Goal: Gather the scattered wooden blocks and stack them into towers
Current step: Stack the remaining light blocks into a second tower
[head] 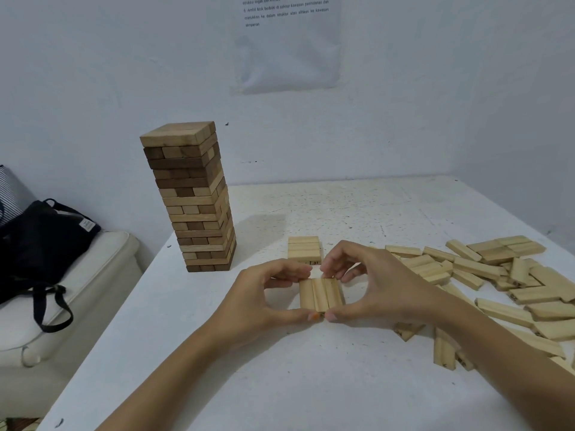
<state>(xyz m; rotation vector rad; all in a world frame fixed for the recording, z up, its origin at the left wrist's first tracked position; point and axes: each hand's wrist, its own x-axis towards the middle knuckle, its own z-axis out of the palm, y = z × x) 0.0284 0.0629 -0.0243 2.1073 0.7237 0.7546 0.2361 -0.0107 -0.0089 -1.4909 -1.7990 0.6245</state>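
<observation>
Square up the three pale rectangular wooden blocks (pixel 322 293) side by side, pressing evenly from both ends so none tips or slips out. Then move the row as one and set it crosswise on the short stack of pale blocks (pixel 304 248) just behind.

Row clamped end to end by the left hand (pixel 267 293) and right hand (pixel 373 284): fingers (pixel 289 265) curled on the far ends, thumbs on the near ends. Mid white table (pixel 280 384); lifted or resting, hard to tell. Scattered pale wooden blocks (pixel 497 275) lying to the right.
</observation>
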